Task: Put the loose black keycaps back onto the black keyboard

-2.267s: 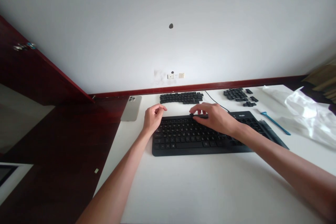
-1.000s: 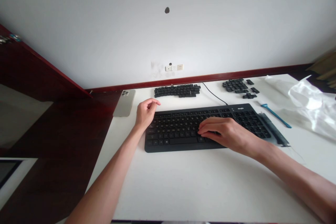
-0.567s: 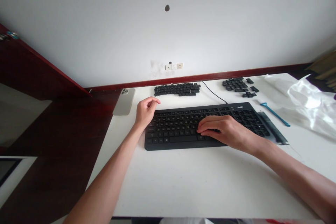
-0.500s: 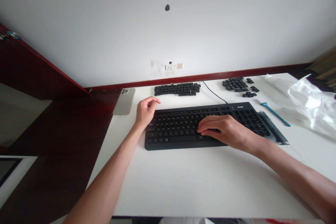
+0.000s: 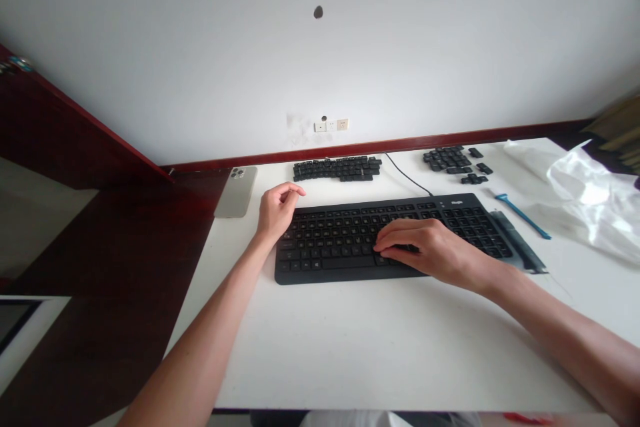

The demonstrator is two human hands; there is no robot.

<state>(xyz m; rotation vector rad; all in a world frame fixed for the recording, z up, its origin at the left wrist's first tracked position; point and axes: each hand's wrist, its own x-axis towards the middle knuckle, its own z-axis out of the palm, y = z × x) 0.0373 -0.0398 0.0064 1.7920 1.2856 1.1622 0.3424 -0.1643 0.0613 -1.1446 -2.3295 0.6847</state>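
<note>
A black keyboard [image 5: 347,262] lies on the white table, its keycaps mounted over most of the visible area. At its upper left corner rests my left hand [image 5: 277,210], loosely curled, with most fingertips tucked out of sight. My right hand [image 5: 417,243] is over the keys right of the middle. Its fingers are pressed together, tips down on the keys near the right end of the space bar. Anything between those fingertips is too small to make out. Loose black keycaps [image 5: 337,169] sit in rows behind the keyboard, and another group of keycaps [image 5: 447,159] is farther right.
A phone [image 5: 236,197] lies face down at the table's left edge. Right of the keyboard are a dark translucent strip [image 5: 520,243], a slim blue tool [image 5: 524,216] and a crumpled clear plastic bag [image 5: 590,193]. The keyboard's cable [image 5: 407,175] runs toward the wall.
Both hands keep almost the same pose and place. The whole view has shifted very slightly; no object has visibly moved on the table.
</note>
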